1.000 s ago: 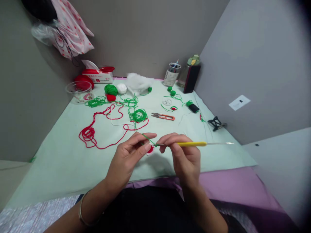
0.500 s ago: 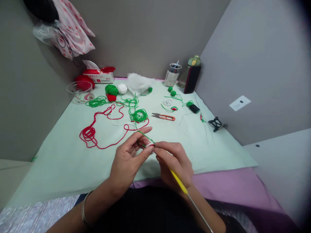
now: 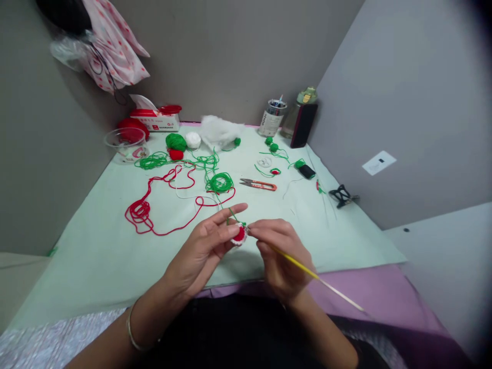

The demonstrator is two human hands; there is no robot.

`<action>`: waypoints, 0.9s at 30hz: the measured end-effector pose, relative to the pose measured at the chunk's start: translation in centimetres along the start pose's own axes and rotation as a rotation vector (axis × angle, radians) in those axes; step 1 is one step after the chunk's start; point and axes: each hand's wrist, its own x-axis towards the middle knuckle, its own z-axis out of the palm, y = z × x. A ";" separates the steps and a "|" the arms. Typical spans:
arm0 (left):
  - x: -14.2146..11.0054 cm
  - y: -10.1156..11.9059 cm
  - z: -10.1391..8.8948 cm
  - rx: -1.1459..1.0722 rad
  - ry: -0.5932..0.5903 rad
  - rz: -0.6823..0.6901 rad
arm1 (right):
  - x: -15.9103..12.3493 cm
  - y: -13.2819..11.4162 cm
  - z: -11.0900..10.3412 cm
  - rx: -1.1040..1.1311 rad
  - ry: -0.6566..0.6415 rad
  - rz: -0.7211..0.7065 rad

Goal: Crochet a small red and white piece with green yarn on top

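Note:
Between thumb and fingers, my left hand (image 3: pixel 209 241) pinches a small round crochet piece (image 3: pixel 240 234), red in the middle with a white rim. Green yarn (image 3: pixel 232 213) passes over the raised left index finger and meets the piece's upper edge. My right hand (image 3: pixel 286 251) is closed around a crochet hook (image 3: pixel 295 263) with a yellow grip and a pale metal shaft pointing down to the right. The hook's tip is at the piece's right edge, partly hidden by my fingertips. A coil of green yarn (image 3: pixel 221 182) lies just beyond my left hand.
Orange-handled thread snips (image 3: pixel 258 184) lie beyond my hands. Loose red yarn (image 3: pixel 140 210) spreads to the left. Farther back are a green yarn ball (image 3: pixel 176 142), white stuffing (image 3: pixel 219 132), a plastic tub (image 3: pixel 126 148), a pen cup (image 3: pixel 272 120) and a bottle (image 3: pixel 295 115). A black clip (image 3: pixel 343 196) sits right.
The crochet piece has turned from edge-on to showing its red face. My right hand has moved slightly right, and the hook has swung to a flatter slant.

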 end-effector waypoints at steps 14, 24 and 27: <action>-0.1 -1.1 0.0 0.318 0.076 0.341 | -0.5 -0.4 1.3 0.064 0.127 0.058; 0.0 0.0 -0.8 0.326 -0.075 0.285 | -0.1 0.1 0.5 0.374 0.072 0.263; 0.1 0.4 -1.0 0.317 -0.098 0.274 | 0.0 1.0 0.6 0.576 0.049 0.364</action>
